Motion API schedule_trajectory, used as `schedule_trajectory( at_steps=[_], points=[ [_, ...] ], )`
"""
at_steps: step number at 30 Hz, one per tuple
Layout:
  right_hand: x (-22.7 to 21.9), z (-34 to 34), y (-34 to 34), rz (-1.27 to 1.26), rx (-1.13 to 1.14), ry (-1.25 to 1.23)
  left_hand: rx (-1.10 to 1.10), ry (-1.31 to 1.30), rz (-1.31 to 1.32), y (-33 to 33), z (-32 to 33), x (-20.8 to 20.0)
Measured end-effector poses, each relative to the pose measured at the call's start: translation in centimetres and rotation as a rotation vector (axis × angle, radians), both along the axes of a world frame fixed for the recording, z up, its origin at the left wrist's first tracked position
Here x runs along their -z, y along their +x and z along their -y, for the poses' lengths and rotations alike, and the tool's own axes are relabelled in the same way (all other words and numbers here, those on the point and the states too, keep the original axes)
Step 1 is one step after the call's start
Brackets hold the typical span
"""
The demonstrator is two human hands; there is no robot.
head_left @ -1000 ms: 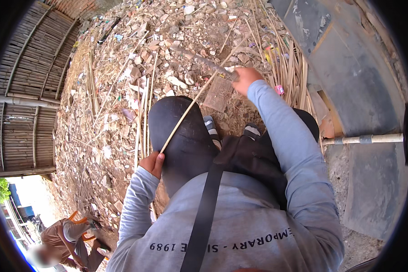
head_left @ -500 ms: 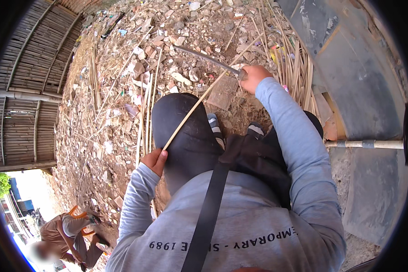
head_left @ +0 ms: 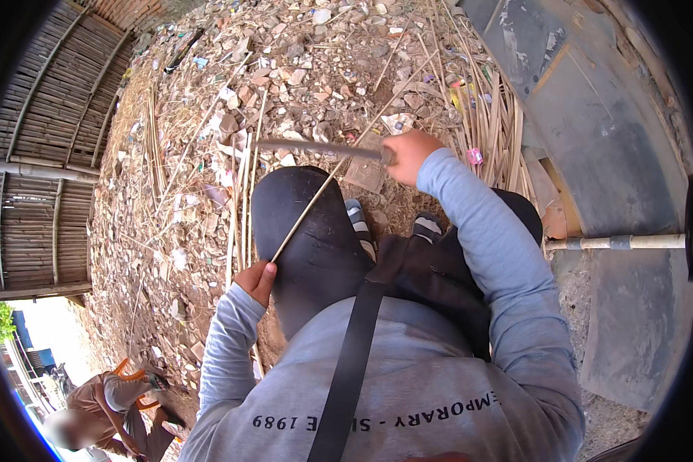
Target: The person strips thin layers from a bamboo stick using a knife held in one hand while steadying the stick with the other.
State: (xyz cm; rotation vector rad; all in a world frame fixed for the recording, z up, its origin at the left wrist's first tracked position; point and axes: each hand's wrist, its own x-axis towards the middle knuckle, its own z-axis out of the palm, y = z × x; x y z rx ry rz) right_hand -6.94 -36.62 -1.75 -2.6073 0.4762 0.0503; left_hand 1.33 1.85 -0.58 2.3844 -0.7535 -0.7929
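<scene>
My left hand [head_left: 256, 282] pinches the near end of a thin bamboo strip [head_left: 308, 209] beside my left knee. From there the strip slants over my dark trouser leg, out and to the right above the littered ground. In front of my knees, my right hand [head_left: 413, 156] is closed round the handle of a long-bladed knife [head_left: 316, 147]. Its blade points left and crosses the strip; whether it presses on the strip, I cannot tell. Most of the handle is hidden in my fist.
Loose bamboo strips [head_left: 508, 127] lie in a heap at the right, and more strips [head_left: 242, 200] lie left of my knee. Rubble covers the ground. Dark panels [head_left: 616, 146] stand at the right, a bamboo wall [head_left: 35, 223] at the left. Another person [head_left: 119, 408] sits at lower left.
My right hand has come slightly nearer and left, swinging the blade tip toward me, so the blade now lies nearly level across the strip. My left hand has barely shifted.
</scene>
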Motion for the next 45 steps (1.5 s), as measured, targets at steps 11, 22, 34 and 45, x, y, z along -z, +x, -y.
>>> schedule_trajectory(
  at_steps=[11,22,34,45],
  points=[
    [1.5,1.0,0.6,-0.003,0.002,0.053,-0.022,0.036,-0.01,-0.1,0.0,-0.1],
    [1.4,-0.1,-0.1,-0.005,-0.125,0.004,0.038,0.044,0.205,-1.0,0.5,0.1],
    [0.6,-1.6,0.1,0.033,-0.099,0.025,0.055,0.026,0.184,-0.8,0.7,0.2],
    [2.2,3.7,-0.3,0.058,0.127,0.016,0.081,0.019,0.167,0.0,0.4,0.3]
  ],
)
